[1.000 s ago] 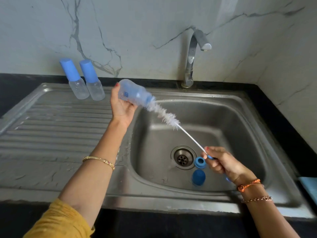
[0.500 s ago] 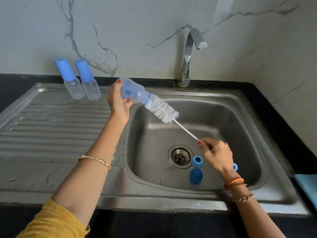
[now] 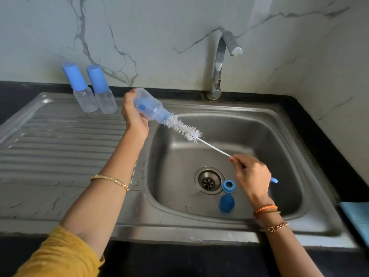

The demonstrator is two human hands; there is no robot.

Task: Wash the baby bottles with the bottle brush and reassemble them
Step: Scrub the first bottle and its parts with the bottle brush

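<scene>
Right hand pinches the wire stem of the bottle brush, blue handle end poking out past the palm; for a proper scrub I'd twist the stem while stroking so the bristles reach the base, keeping it in line with the neck. Left hand grips the open bottle by its base, tilted mouth-down toward the sink, over the basin's left rim. Only the brush tip sits inside the neck, most bristles outside.
</scene>
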